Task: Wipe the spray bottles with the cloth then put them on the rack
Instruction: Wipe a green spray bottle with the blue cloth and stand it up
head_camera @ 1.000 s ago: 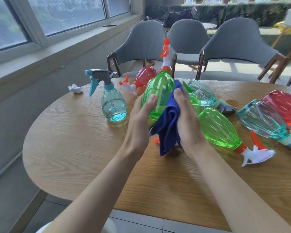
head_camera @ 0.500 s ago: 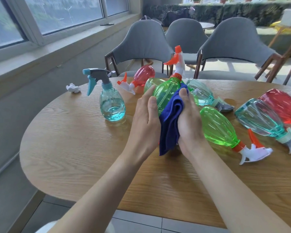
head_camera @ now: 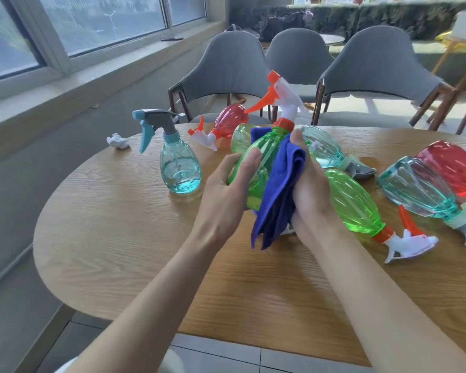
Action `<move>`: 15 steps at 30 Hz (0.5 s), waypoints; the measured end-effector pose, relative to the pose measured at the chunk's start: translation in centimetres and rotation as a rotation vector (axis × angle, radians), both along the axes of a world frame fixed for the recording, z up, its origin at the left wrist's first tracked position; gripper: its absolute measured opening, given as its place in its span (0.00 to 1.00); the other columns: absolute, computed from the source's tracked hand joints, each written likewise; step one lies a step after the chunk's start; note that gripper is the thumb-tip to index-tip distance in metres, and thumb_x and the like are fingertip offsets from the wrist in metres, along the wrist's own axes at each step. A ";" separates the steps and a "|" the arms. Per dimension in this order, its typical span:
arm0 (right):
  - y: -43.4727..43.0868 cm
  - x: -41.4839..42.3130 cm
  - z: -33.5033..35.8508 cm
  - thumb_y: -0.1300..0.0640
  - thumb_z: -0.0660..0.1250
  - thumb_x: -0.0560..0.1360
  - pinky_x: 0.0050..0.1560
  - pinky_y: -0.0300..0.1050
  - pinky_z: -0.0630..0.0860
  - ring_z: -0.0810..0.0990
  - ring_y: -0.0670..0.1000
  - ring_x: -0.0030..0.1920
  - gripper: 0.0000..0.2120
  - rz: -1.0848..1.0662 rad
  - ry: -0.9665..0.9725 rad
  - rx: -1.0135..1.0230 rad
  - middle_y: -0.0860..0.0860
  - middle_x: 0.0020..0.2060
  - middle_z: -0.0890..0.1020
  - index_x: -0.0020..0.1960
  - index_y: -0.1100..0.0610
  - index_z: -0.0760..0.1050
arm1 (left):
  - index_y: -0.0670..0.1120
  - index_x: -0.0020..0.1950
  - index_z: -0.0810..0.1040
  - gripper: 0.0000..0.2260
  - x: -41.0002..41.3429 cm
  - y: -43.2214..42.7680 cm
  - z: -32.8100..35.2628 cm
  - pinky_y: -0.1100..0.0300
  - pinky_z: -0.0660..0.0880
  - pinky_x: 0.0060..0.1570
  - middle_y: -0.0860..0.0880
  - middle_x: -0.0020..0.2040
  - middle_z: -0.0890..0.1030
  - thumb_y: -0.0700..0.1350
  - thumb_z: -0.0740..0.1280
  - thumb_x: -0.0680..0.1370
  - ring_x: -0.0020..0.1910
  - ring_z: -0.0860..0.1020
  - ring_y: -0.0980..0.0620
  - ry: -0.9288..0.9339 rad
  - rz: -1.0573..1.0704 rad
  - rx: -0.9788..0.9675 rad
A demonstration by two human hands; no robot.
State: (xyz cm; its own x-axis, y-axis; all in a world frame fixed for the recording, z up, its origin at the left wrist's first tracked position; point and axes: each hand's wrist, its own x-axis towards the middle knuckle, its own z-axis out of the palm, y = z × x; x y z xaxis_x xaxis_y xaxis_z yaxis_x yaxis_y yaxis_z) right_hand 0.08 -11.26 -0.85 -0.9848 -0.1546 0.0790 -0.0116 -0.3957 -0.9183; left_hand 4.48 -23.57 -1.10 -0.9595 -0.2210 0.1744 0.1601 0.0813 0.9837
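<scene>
No writing, label, brand, number or sign can be read. Nothing legible is found on the green spray bottle (head_camera: pixel 269 146), on the blue cloth (head_camera: pixel 283 184), on the other bottles or along the table (head_camera: pixel 119 238) edges.

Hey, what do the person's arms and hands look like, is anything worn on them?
The left hand and right hand are bare: no gloves, rings or watch show. The left forearm and right forearm are bare too, with no sleeve in view.
</scene>
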 end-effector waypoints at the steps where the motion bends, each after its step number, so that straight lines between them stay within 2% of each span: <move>1: 0.0 0.1 -0.1 0.31 0.65 0.78 0.53 0.57 0.74 0.76 0.55 0.48 0.28 -0.017 -0.037 0.008 0.53 0.46 0.78 0.60 0.55 0.81 | 0.58 0.61 0.84 0.14 -0.1 0.1 -0.1 0.55 0.82 0.56 0.59 0.55 0.87 0.63 0.65 0.84 0.58 0.84 0.61 -0.001 0.001 -0.003; 3: -0.4 0.5 -0.6 0.31 0.63 0.79 0.58 0.56 0.76 0.80 0.52 0.48 0.27 -0.054 0.030 0.087 0.48 0.45 0.81 0.63 0.52 0.80 | 0.59 0.57 0.84 0.13 -0.3 0.2 -0.1 0.52 0.82 0.59 0.61 0.53 0.88 0.64 0.65 0.84 0.57 0.85 0.61 -0.021 0.034 0.027; 4: -0.8 0.8 -0.9 0.34 0.62 0.82 0.63 0.54 0.76 0.81 0.49 0.52 0.25 -0.067 0.115 0.161 0.46 0.49 0.82 0.68 0.51 0.77 | 0.58 0.58 0.85 0.14 -0.5 0.1 -0.1 0.49 0.82 0.61 0.59 0.54 0.88 0.65 0.65 0.83 0.57 0.85 0.59 -0.030 0.056 0.066; 5: -1.2 1.0 -1.5 0.36 0.61 0.83 0.69 0.50 0.74 0.81 0.45 0.59 0.26 -0.058 0.195 0.256 0.44 0.58 0.82 0.75 0.49 0.72 | 0.56 0.59 0.85 0.18 -0.7 0.0 0.0 0.46 0.81 0.64 0.56 0.55 0.88 0.67 0.66 0.82 0.59 0.86 0.55 -0.038 0.077 0.107; 6: -1.4 1.2 -1.9 0.36 0.60 0.84 0.74 0.48 0.70 0.78 0.43 0.67 0.28 -0.048 0.249 0.345 0.44 0.66 0.80 0.80 0.47 0.66 | 0.55 0.60 0.85 0.21 -0.9 -0.2 0.0 0.43 0.79 0.66 0.53 0.57 0.88 0.68 0.66 0.81 0.60 0.86 0.52 -0.038 0.093 0.134; 7: -1.5 1.2 -2.0 0.36 0.60 0.83 0.76 0.47 0.68 0.75 0.43 0.71 0.30 -0.043 0.276 0.395 0.44 0.71 0.77 0.82 0.46 0.63 | 0.54 0.61 0.85 0.22 -0.9 -0.3 0.0 0.42 0.79 0.67 0.53 0.57 0.88 0.70 0.66 0.80 0.61 0.85 0.51 -0.032 0.099 0.140; 8: -1.4 0.9 -2.1 0.37 0.60 0.84 0.74 0.46 0.70 0.77 0.43 0.69 0.27 -0.025 0.277 0.378 0.45 0.69 0.78 0.80 0.44 0.65 | 0.55 0.61 0.85 0.22 -0.9 -0.4 0.1 0.42 0.79 0.66 0.54 0.56 0.88 0.69 0.66 0.80 0.60 0.86 0.52 -0.019 0.094 0.118; 10: -0.7 0.6 -1.1 0.39 0.61 0.85 0.63 0.45 0.76 0.81 0.46 0.57 0.16 0.014 0.193 0.226 0.47 0.57 0.82 0.69 0.43 0.75 | 0.56 0.60 0.84 0.18 -0.6 -0.3 0.2 0.48 0.82 0.60 0.57 0.53 0.88 0.67 0.64 0.83 0.55 0.86 0.56 0.011 0.071 0.050; 11: -0.3 0.5 -0.7 0.38 0.62 0.84 0.59 0.48 0.76 0.80 0.49 0.53 0.17 0.023 0.123 0.121 0.50 0.53 0.82 0.65 0.47 0.79 | 0.57 0.60 0.83 0.16 -0.4 0.0 0.3 0.55 0.81 0.57 0.59 0.53 0.87 0.65 0.63 0.84 0.54 0.85 0.60 0.022 0.052 0.018; 13: 0.0 0.1 -0.4 0.31 0.63 0.81 0.58 0.57 0.75 0.78 0.54 0.52 0.26 0.002 -0.017 0.021 0.52 0.51 0.80 0.64 0.51 0.82 | 0.60 0.57 0.81 0.12 -0.3 0.4 0.2 0.64 0.75 0.55 0.70 0.50 0.84 0.64 0.63 0.85 0.52 0.82 0.70 0.027 0.022 -0.041; 15: -0.3 0.3 -0.5 0.26 0.64 0.76 0.64 0.59 0.76 0.77 0.51 0.53 0.31 0.001 -0.042 0.077 0.45 0.50 0.78 0.64 0.50 0.79 | 0.62 0.54 0.80 0.10 -0.4 0.4 0.1 0.65 0.72 0.56 0.75 0.47 0.82 0.65 0.62 0.84 0.52 0.79 0.75 0.017 0.026 -0.026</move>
State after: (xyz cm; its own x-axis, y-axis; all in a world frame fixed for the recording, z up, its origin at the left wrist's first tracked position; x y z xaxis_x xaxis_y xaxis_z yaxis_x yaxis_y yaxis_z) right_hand 0.38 -11.58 -1.32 -0.9869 -0.1595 0.0259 0.0275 -0.3234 -0.9459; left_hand 4.04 -23.14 -1.02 -0.9504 -0.2412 0.1965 0.1741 0.1112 0.9784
